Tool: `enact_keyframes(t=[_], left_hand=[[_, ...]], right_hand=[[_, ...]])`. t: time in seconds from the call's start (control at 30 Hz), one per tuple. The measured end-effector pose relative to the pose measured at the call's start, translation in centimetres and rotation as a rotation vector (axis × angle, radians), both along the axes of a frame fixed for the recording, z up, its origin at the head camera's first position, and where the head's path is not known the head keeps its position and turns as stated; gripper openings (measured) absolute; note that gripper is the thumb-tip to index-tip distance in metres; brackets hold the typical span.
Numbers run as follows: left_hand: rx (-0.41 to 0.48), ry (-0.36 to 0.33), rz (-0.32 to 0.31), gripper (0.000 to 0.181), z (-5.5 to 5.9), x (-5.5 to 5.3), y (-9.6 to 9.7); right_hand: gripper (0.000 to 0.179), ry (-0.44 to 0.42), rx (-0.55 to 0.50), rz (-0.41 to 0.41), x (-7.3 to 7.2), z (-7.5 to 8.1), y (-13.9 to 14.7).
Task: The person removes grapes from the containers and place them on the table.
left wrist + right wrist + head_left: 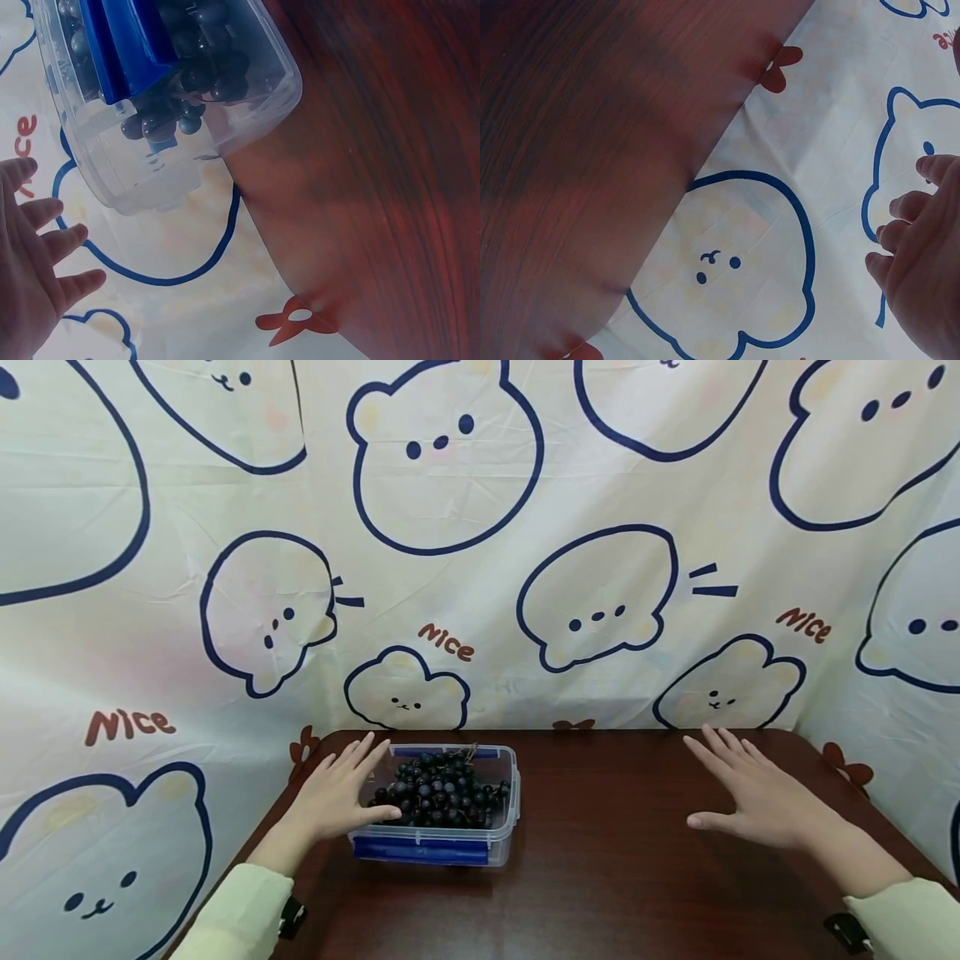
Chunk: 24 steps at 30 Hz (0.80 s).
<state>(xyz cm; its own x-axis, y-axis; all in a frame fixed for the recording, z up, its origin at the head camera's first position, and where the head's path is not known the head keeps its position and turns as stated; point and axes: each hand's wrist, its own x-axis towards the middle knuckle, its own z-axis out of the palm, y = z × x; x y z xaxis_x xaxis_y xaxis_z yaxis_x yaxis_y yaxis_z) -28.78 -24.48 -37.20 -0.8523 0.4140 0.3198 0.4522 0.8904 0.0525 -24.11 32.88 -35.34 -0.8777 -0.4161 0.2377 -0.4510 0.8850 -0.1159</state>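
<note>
Dark grapes (438, 789) fill a clear plastic box (504, 852) with blue clips, standing on the table left of centre. No lid covers the box in the head view. My left hand (337, 797) is spread at the box's left side, its thumb overlapping the near left rim in that view. In the left wrist view the same hand (34, 255) shows spread fingers beside the box (262, 112). Far to the right, my right hand (757, 793) hovers over the table with fingers extended and nothing in it. Its fingers (900, 206) also show in the right wrist view.
The dark brown wooden table (615, 827) has rounded far corners. A pale cloth (495, 593) printed with blue-outlined animal heads hangs behind the table and along both sides. Each wrist carries a black strap (292, 917) below a light sleeve (236, 910).
</note>
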Motion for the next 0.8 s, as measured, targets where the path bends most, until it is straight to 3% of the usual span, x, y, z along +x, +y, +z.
enact_keyframes(t=[0.8], left_hand=[[0.049,0.073,0.001,0.099,-0.9,0.5,-0.9]], right_hand=[[0.102,0.001,-0.049,0.079,0.7,0.0,-3.3]])
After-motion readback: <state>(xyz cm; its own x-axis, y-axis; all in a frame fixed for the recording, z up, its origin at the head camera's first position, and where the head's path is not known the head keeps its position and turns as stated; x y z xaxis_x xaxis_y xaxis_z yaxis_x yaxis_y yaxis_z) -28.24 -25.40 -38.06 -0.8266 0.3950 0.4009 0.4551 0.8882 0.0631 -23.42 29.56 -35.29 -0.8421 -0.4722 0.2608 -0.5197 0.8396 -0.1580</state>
